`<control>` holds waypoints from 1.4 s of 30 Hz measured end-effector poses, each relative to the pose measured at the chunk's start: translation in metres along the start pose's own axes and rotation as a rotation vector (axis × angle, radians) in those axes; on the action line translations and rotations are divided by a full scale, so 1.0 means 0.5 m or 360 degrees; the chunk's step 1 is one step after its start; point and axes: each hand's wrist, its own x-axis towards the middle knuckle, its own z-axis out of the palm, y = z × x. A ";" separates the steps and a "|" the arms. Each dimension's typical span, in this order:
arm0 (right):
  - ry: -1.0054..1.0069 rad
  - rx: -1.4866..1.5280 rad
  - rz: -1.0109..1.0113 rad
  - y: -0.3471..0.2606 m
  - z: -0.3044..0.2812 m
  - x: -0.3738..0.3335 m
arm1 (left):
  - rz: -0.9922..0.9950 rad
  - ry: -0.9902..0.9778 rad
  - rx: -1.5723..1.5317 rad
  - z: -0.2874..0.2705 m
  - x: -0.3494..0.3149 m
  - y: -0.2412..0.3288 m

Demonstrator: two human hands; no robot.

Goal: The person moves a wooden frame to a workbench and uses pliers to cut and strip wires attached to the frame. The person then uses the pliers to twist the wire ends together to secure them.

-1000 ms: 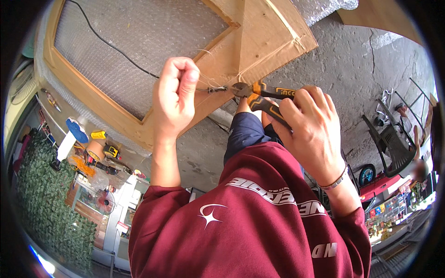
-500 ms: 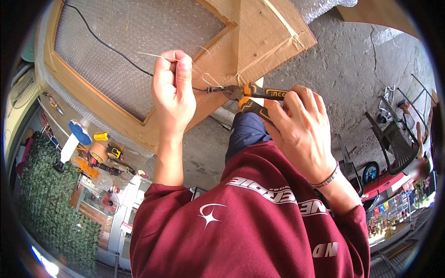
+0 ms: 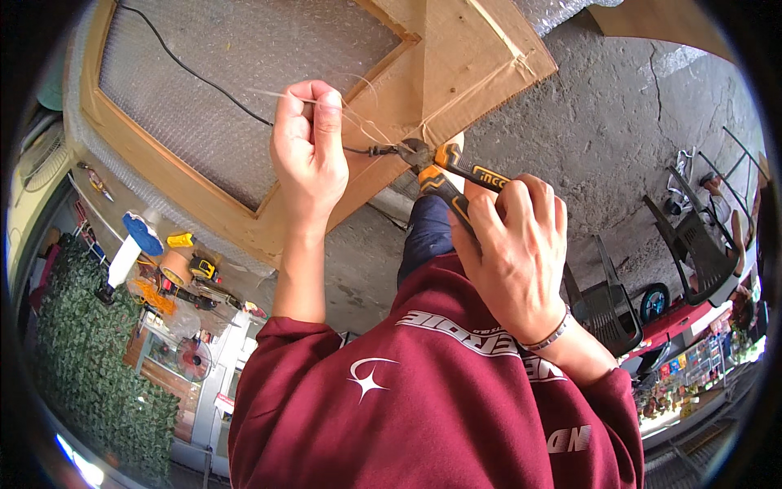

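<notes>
My left hand (image 3: 312, 151) is closed, pinching a thin pale strand (image 3: 273, 94) between thumb and fingertips. From the fingers, fine loops of the strand run down toward the pliers. My right hand (image 3: 515, 257) grips the black and orange handles of the pliers (image 3: 448, 173). Their jaws (image 3: 414, 152) sit at the end of a black cable (image 3: 208, 81), beside its dark ribbed fitting (image 3: 380, 151); whether they bite on the strand cannot be made out. Below lies a wooden frame (image 3: 183, 183), its opening backed with bubble wrap (image 3: 244, 49).
Left of the frame lie a yellow tape measure (image 3: 201, 266), a tape roll (image 3: 175, 266), orange string (image 3: 153, 295) and a blue-headed object (image 3: 142, 234). Black chairs (image 3: 692, 248) stand on the concrete floor (image 3: 586, 122) at right, with another person (image 3: 741, 244) at the edge.
My right hand has shifted down and left, tilting the pliers' handles downward while the jaws moved slightly up. My left hand has drifted slightly right, still pinching the strand.
</notes>
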 end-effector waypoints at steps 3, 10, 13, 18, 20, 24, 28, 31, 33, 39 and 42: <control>-0.0050 0.0025 -0.0044 0.005 0.002 -0.009 | 0.0038 0.0034 -0.0025 0.000 0.002 -0.008; 0.0009 -0.0093 -0.0030 -0.011 0.014 -0.014 | 0.0096 0.0045 -0.0031 0.003 0.006 -0.016; 0.0016 -0.0198 -0.0029 -0.027 0.019 -0.019 | 0.0117 0.0052 -0.0117 0.007 0.004 -0.018; -0.0056 -0.0166 0.0082 -0.036 0.032 -0.010 | 0.0168 0.0062 -0.0194 0.005 0.007 -0.031; 0.0158 -0.0027 0.0078 -0.018 0.035 -0.008 | 0.0181 0.0059 -0.0226 0.003 0.004 -0.033; 0.0148 -0.0133 0.0188 -0.012 0.044 -0.007 | 0.0265 0.0078 -0.0255 0.002 0.002 -0.039; 0.0035 0.0000 0.0137 0.029 0.074 0.005 | 0.0347 0.0106 -0.0229 0.004 0.002 -0.041; -0.0061 0.0226 0.0146 0.056 0.073 0.012 | 0.0303 0.0064 -0.0244 -0.001 0.002 -0.039; 0.0084 0.0328 0.0021 0.065 0.065 0.014 | 0.0309 0.0081 -0.0288 -0.001 0.000 -0.038; -0.0104 0.0943 0.0466 0.113 0.054 -0.046 | 0.0169 0.0247 -0.0634 -0.003 -0.001 -0.037; -0.0206 0.1202 0.0742 0.121 0.064 -0.086 | 0.0071 0.0314 -0.0894 -0.011 0.004 -0.025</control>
